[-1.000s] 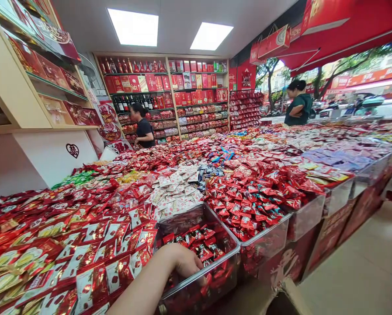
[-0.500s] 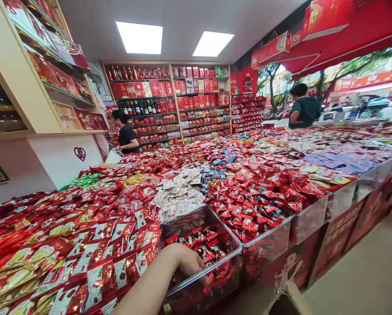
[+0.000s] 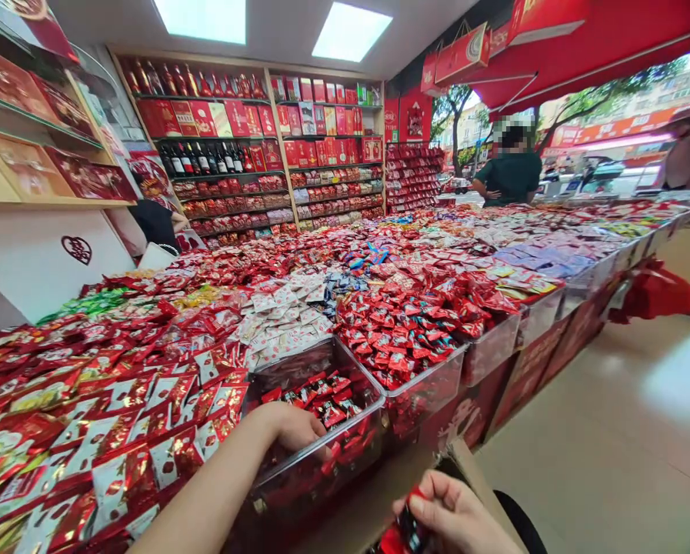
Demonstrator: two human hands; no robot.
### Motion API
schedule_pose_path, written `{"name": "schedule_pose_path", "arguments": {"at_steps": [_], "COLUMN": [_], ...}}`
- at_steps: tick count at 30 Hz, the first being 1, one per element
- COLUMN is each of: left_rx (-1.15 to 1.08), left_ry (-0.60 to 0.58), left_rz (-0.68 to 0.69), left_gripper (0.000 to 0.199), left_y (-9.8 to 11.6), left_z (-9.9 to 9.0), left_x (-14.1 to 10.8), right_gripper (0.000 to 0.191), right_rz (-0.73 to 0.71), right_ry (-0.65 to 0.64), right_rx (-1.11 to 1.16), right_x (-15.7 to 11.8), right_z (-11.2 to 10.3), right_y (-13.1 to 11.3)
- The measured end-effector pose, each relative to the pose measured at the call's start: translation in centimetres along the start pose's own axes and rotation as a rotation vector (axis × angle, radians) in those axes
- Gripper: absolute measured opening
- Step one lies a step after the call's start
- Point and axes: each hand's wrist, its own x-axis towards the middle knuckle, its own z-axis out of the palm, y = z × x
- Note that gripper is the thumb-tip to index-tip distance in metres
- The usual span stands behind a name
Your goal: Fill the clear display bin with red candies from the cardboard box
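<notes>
My left hand (image 3: 298,431) reaches over the near rim into a clear plastic bin (image 3: 373,406); its fingertips are down among the red-and-black wrapped candies (image 3: 330,404), seen partly through the bin wall, and what they hold is hidden. At the bottom centre my right hand (image 3: 445,504) pinches a red-and-black candy packet (image 3: 411,523) between thumb and fingers, in front of the bin and beside an open cardboard box (image 3: 471,473). The candies in this bin lie lower than the heaped red packets (image 3: 402,323) in the bin to its right.
White packets (image 3: 287,315) are heaped behind the bin, with red-and-white packets (image 3: 117,477) on the left. More clear bins (image 3: 491,354) run away to the right above the tiled floor (image 3: 610,431). People stand beyond the display at left and right.
My right hand has come into view at the bottom with a candy packet. The view has turned right and down. My left hand stays in the bin. A person at far right now shows.
</notes>
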Motion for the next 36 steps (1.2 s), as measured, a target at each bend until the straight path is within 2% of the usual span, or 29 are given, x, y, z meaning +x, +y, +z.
{"name": "schedule_pose_path", "arguments": {"at_steps": [2, 5, 9, 13, 17, 22, 24, 27, 30, 36], "left_rx": [-0.016, -0.041, -0.058, -0.073, -0.093, -0.118, -0.105, -0.102, -0.124, -0.2], "left_ry": [-0.023, -0.051, -0.059, -0.066, -0.075, -0.104, -0.102, -0.089, -0.09, -0.13], "left_rz": [0.007, 0.039, 0.063, 0.049, 0.041, 0.005, -0.007, 0.0, 0.021, 0.006], "left_gripper": [0.031, 0.029, 0.028, 0.028, 0.027, 0.026, 0.027, 0.025, 0.021, 0.022], "left_y": [-0.2, -0.4, -0.5, -0.2, 0.0, 0.1, 0.0, -0.1, 0.0, 0.2], "left_z": [0.0, -0.2, -0.4, -0.4, -0.3, -0.2, -0.2, -0.2, -0.3, -0.3], "left_x": [0.3, 0.8, 0.9, 0.6, 0.4, 0.6, 0.6, 0.6, 0.6, 0.6], "right_gripper": [0.035, 0.028, 0.026, 0.027, 0.027, 0.026, 0.026, 0.035, 0.032, 0.028], "right_rz": [-0.081, -0.181, -0.225, -0.259, -0.232, -0.219, -0.161, 0.002, 0.126, 0.071], "right_ry": [0.043, 0.117, 0.166, 0.199, 0.204, 0.213, 0.199, 0.138, 0.121, 0.048], "right_rx": [0.246, 0.351, 0.383, 0.376, 0.337, 0.192, 0.175, 0.239, 0.236, 0.064], "right_x": [-0.5, -0.6, -0.1, 0.4, 0.6, 0.3, 0.0, -0.5, -1.0, -1.5], "right_z": [1.0, 1.7, 1.7, 1.8, 1.8, 1.2, 0.9, 0.5, 0.1, -0.6], "right_y": [-2.9, -5.9, -6.7, -6.2, -6.0, -4.5, -3.2, -0.8, 1.0, 2.0]}}
